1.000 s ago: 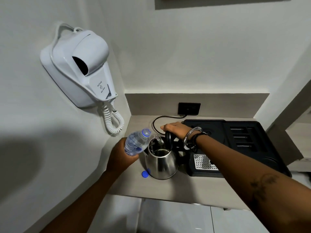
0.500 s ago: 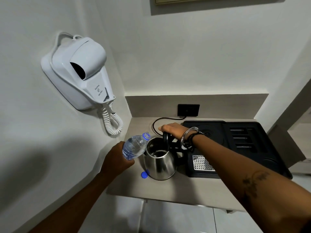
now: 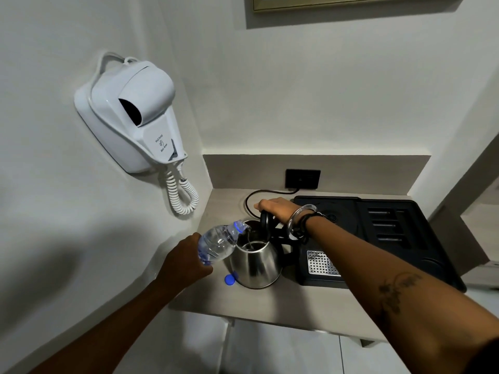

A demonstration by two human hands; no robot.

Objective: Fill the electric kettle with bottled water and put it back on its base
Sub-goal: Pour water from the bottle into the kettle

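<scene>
The left hand point(image 3: 186, 261) was nearest, wrapped closed around the lower body of a clear water bottle point(image 3: 217, 243). The bottle was tilted with its open neck, ringed in blue, just over the left rim of the kettle point(image 3: 255, 261). Water showed in the bottle; whether any was running out could not be told. A blue cap point(image 3: 229, 279) lay on the tabletop point(image 3: 270, 300) just beside the kettle's foot, below the bottle.

The steel kettle stood upright on the tabletop, between the two hands and off its base. Its mouth was open, and the inside looked dark with a faint gleam; the water level could not be made out. The black lid point(image 3: 266, 222) stood tipped up at the back of the opening.

The right hand point(image 3: 274, 209) lay palm down on top of that lid, fingers curled loosely over it, the wrist wearing bangles point(image 3: 299, 218).

Just right of the kettle sat a black tray point(image 3: 391, 233) with a round base point(image 3: 330, 217) in its far left corner and a perforated metal grille point(image 3: 321, 263) in its near part. Farther back, a black cord point(image 3: 249, 201) curved to a wall socket point(image 3: 303, 178). A white hair dryer point(image 3: 132, 114) hung on the left wall.
</scene>
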